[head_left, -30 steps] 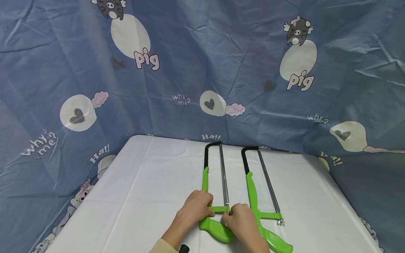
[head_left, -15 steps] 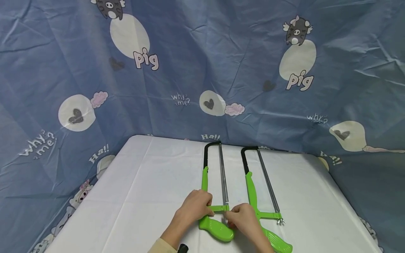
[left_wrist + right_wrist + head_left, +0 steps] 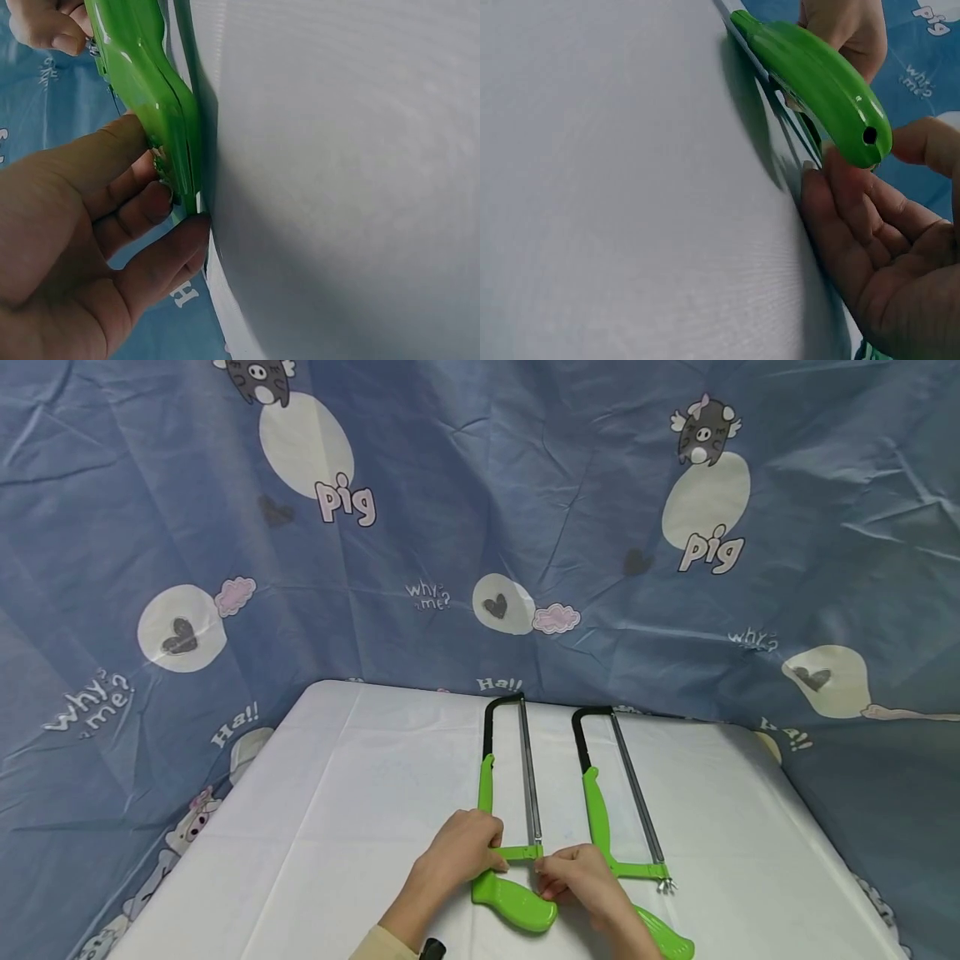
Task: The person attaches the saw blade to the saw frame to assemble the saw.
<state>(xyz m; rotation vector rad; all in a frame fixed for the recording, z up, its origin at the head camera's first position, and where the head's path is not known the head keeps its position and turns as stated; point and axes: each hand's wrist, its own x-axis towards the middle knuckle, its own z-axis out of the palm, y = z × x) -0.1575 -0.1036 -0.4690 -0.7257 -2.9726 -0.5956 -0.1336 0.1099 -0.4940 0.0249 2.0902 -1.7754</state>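
Note:
In the head view, a hacksaw with a green handle (image 3: 517,906), a black front bow and a grey blade (image 3: 529,768) lies on the white table. My left hand (image 3: 463,843) grips its green frame just above the handle, thumb toward the crossbar (image 3: 519,853). At the crossbar's blade end, my right hand (image 3: 581,878) pinches the small silver wing nut (image 3: 92,46), mostly covered by the fingers. The right wrist view shows the butt of the handle (image 3: 825,75) passing between the right thumb and fingers. The left wrist view shows left fingertips around the frame's underside.
A second green hacksaw (image 3: 597,810) lies to the right, its own wing nut (image 3: 666,886) exposed; my right forearm overlaps its handle. White cloth (image 3: 375,793) covers the table. Behind hangs a blue printed curtain (image 3: 420,527).
My right hand has turned at the blade end, its fingers rolling over and the wrist swinging slightly right. My left hand keeps its grip and the hacksaw stays almost still.

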